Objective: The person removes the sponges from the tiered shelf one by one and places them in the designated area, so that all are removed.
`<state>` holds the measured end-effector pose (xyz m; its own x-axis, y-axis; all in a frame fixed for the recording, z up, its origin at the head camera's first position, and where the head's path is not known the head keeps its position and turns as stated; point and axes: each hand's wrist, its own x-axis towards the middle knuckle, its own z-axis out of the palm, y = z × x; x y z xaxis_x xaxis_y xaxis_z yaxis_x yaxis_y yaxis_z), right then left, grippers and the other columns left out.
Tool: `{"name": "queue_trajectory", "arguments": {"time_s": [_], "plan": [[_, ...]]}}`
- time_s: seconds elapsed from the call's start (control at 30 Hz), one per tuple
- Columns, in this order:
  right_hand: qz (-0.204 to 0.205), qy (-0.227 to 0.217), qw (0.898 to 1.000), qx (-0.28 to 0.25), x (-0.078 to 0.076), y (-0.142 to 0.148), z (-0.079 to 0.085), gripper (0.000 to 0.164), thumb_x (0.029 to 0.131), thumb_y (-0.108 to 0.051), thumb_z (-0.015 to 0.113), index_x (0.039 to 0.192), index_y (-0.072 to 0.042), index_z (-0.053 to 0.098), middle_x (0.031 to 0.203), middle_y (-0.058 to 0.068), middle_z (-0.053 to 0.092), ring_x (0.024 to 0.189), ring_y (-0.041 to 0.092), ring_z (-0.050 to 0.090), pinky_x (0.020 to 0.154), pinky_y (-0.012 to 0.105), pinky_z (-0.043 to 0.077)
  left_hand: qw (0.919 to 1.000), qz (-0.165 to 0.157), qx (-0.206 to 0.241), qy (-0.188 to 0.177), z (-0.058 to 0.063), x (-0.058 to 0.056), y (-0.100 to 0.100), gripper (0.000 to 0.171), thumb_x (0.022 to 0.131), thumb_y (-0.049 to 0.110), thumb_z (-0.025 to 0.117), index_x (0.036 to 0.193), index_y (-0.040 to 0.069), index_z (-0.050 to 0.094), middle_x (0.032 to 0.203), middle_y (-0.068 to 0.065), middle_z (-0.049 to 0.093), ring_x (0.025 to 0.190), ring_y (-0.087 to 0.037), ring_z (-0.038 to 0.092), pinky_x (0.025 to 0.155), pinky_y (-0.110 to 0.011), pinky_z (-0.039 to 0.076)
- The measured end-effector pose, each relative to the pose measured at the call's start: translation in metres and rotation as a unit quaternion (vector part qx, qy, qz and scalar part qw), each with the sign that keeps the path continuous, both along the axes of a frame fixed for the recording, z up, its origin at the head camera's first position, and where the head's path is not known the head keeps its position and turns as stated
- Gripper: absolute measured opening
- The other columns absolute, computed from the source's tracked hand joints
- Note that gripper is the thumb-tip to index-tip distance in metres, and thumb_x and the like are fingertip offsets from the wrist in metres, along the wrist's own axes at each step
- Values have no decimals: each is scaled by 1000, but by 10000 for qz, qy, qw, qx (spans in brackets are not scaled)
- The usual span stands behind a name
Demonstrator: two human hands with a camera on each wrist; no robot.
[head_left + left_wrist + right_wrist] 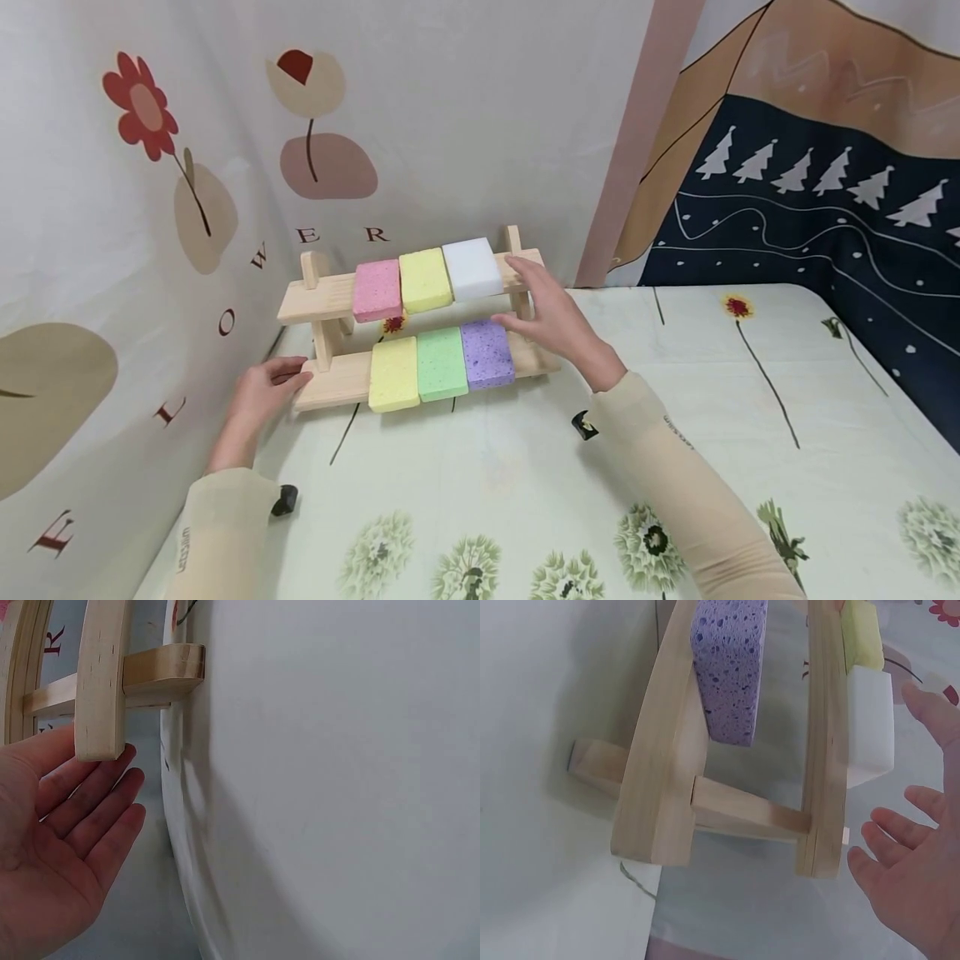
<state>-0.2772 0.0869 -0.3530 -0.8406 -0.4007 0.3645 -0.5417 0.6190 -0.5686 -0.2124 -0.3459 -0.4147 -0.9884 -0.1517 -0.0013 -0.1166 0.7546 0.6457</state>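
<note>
A two-tier wooden rack stands near the back wall. On its upper shelf lie a pink sponge, a yellow sponge and a white sponge, side by side. The lower shelf bears a second yellow sponge, a green sponge and a purple sponge. My left hand is at the lower shelf's left end, its fingers extended beside the board in the left wrist view. Fingers spread, my right hand is beside the rack's right end, near the white sponge, holding nothing.
A pale cloth printed with flowers covers the table. Behind and to the left hangs a white printed curtain. Dark fabric with white trees is on the right. A small black piece shows at each sleeve cuff.
</note>
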Motion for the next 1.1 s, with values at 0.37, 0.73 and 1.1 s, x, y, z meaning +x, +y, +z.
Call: {"name": "queue_trajectory", "arguments": {"time_s": [0.37, 0.73, 1.1], "plan": [[96, -170, 9976, -668, -4, -10, -4, 76, 90, -21, 75, 152, -7, 36, 153, 14, 44, 134, 32, 53, 113, 41, 44, 9997, -40, 131, -184, 2, 0, 1, 49, 101, 28, 60, 137, -4, 54, 135, -29, 59, 122, -44, 58, 99, -52, 49], [-31, -427, 9859, -1616, -5, -20, -7, 57, 92, -4, 69, 144, 0, 46, 142, 20, 52, 126, 35, 60, 103, 38, 53, 9994, -35, 205, -275, 1, -1, 2, 50, 101, 28, 59, 138, -5, 53, 136, -31, 57, 123, -44, 57, 100, -54, 48], [-437, -292, 9742, -2194, -9, -30, -10, 37, 90, 1, 69, 127, 2, 62, 130, 18, 63, 116, 31, 65, 97, 34, 57, 9988, 53, 333, -360, 0, -3, 1, 50, 102, 28, 58, 139, -4, 51, 137, -30, 55, 124, -44, 55, 100, -53, 48]]}}
